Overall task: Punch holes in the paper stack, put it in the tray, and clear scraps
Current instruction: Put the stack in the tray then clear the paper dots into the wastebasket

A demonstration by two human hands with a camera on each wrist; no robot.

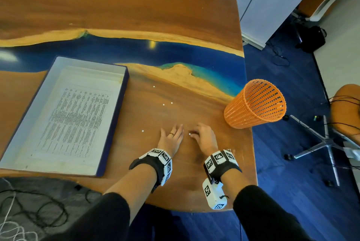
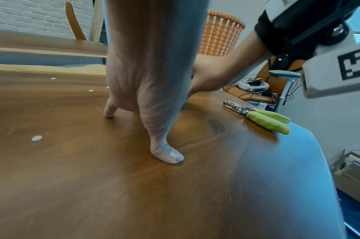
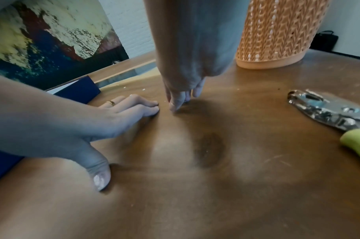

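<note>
Left hand (image 1: 171, 139) lay flat with straight fingers, right hand (image 1: 204, 137) curled fingers onto a scrap (image 1: 189, 134), between the tray (image 1: 115, 123) and the worktop (image 1: 224, 192) edge.

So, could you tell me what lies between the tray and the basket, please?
Bare tabletop with a few white paper scraps between tray and basket, seen in the head view.

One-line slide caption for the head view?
Both hands gather scraps beside the filled tray.
</note>
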